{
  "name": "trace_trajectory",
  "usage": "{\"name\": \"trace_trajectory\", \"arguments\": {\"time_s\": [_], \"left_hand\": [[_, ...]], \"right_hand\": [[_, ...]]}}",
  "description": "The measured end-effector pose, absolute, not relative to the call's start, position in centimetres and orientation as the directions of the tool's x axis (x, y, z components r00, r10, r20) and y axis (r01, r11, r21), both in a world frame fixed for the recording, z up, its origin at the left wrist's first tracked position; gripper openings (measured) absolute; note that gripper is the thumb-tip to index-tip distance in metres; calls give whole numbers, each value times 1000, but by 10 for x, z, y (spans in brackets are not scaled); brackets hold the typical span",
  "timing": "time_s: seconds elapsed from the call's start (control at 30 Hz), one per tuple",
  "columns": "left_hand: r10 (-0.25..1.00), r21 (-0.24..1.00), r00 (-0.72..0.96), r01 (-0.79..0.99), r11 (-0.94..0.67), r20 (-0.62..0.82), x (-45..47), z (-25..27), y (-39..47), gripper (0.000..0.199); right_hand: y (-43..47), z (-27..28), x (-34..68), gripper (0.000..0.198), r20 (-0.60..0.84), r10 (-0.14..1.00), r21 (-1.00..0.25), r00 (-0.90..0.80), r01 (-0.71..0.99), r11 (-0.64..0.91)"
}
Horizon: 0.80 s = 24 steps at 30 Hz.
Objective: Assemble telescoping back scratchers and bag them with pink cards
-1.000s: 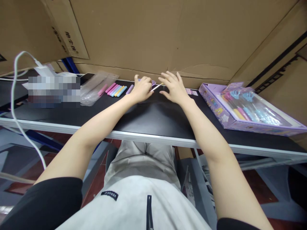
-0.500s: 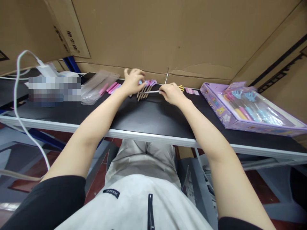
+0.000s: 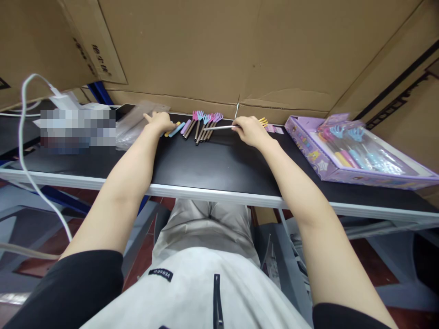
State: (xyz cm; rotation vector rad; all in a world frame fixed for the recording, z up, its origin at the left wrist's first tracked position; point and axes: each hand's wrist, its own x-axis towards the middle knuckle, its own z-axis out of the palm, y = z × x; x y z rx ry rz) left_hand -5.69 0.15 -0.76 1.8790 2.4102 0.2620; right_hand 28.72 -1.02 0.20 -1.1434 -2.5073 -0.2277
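My right hand (image 3: 250, 130) is closed around a back scratcher. Its thin metal rod (image 3: 219, 128) sticks out to the left, and its yellow claw head (image 3: 263, 122) shows beyond my fingers. Over a row of coloured handle grips, my left hand (image 3: 159, 122) is stretched out palm down, an outer finger pointing left. Its other fingertips are mostly hidden. Beside it lie a blue grip (image 3: 176, 129) and a purple grip (image 3: 185, 127). Between my hands, several back scratchers (image 3: 197, 125) with pink, blue and purple claws lie side by side, their bare rods towards me.
A clear plastic bag (image 3: 132, 125) lies left of my left hand. At the right stands a purple display box (image 3: 322, 164) holding wrapped back scratchers. Small pink cards (image 3: 274, 129) lie near my right hand. Cardboard (image 3: 219, 55) walls the black table (image 3: 219, 169) behind; a white cable (image 3: 23, 137) hangs at left.
My left hand has moved left, away from the claw heads and onto the grips, uncovering the scratchers and the blue and purple grips. My right hand stays nearly in place with its scratcher.
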Motion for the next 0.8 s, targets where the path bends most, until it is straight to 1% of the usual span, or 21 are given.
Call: {"name": "trace_trajectory", "arguments": {"time_s": [0.1,0.27,0.37,0.5,0.57,0.63,0.7,0.8], "left_hand": [[972,205,-230,955,215,52,-59,-10,5,88],[977,191,-210,961,202,26,-59,-13,7,79],[975,214,-212,957,194,66,-57,-12,7,71],[967,339,-181,934,111,181,-53,-7,8,48],[964,404,-124,915,18,237,-49,-5,7,36],[965,471,-44,878,-87,258,-45,-4,5,26],[970,561,44,809,-174,237,-42,-3,3,23],[965,692,153,673,-261,215,-39,-3,0,31]], "right_hand": [[-8,0,288,26,410,689,-13,-598,752,659],[-6,-2,290,25,421,681,-21,-599,744,668],[-6,-2,290,26,431,678,-26,-596,743,669],[-4,-2,291,27,449,677,-31,-583,747,664],[-2,-2,293,28,466,677,-32,-570,754,657],[-1,-3,294,30,481,679,-30,-554,764,645],[-1,-2,295,31,481,691,-26,-540,779,627],[0,-2,297,31,477,704,-38,-526,788,615]]}}
